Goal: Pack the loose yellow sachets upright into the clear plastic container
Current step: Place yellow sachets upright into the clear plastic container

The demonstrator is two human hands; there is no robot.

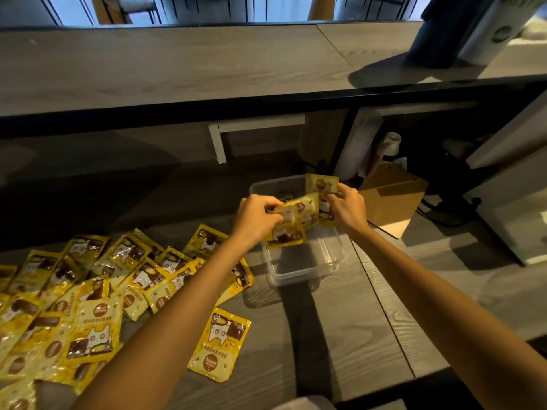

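A bunch of yellow sachets is held over the far half of the clear container. It is pinched on one side by the curled fingers of the left hand and gripped on the other by the right hand. The near half of the container is seen bare. A pile of loose sachets is spread on the desk left of the container, with a single sachet lying apart, nearer than the container. A brown board is propped just right of the container.

Grey wood-grain table, loose yellow sachets, clear plastic container, cardboard box
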